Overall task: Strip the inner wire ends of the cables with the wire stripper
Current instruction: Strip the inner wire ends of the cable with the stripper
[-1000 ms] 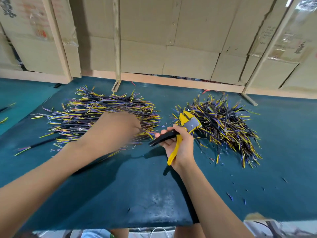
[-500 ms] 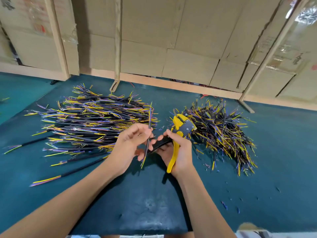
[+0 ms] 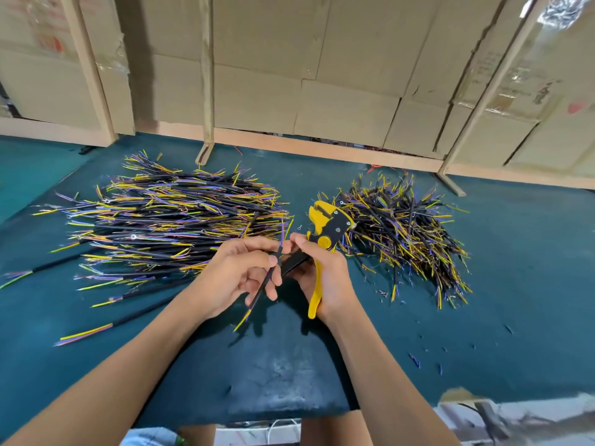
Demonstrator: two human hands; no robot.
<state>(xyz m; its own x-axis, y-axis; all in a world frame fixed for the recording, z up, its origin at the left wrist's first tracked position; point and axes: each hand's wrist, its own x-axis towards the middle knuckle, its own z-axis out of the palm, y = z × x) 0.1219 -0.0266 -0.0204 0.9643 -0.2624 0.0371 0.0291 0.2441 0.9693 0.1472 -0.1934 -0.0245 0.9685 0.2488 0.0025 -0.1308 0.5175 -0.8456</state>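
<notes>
**One cable held between both hands, stripper in the right palm**

The left hand [image 3: 236, 275] has its fingers curled around a single thin black cable with yellow and purple inner wires [image 3: 264, 286]. The thumb and first fingers pinch it near its upper end, and the cable runs tilted down past the lower fingers, so that its lower coloured wires stick out below the hand.

The right hand [image 3: 325, 278] is just beside the left one, and their fingertips almost meet at the upper end of the cable. This hand grips the yellow and black wire stripper with a metal head [image 3: 325, 233]. The yellow handle lies in the palm and comes out under the heel of the hand, the black handle points toward the left hand, and the head stands above the knuckles. It cannot be told if the right thumb and forefinger also touch the cable.

Beyond the left hand and to its outer side lies a big heap of long black cables with coloured ends [image 3: 167, 226]. Beyond the right hand, on its outer side, lies a smaller, messier heap of black cables [image 3: 409, 233]. All rests on a dark teal table cover [image 3: 515, 284], and small cut bits of insulation [image 3: 415, 362] lie near the right forearm.
</notes>
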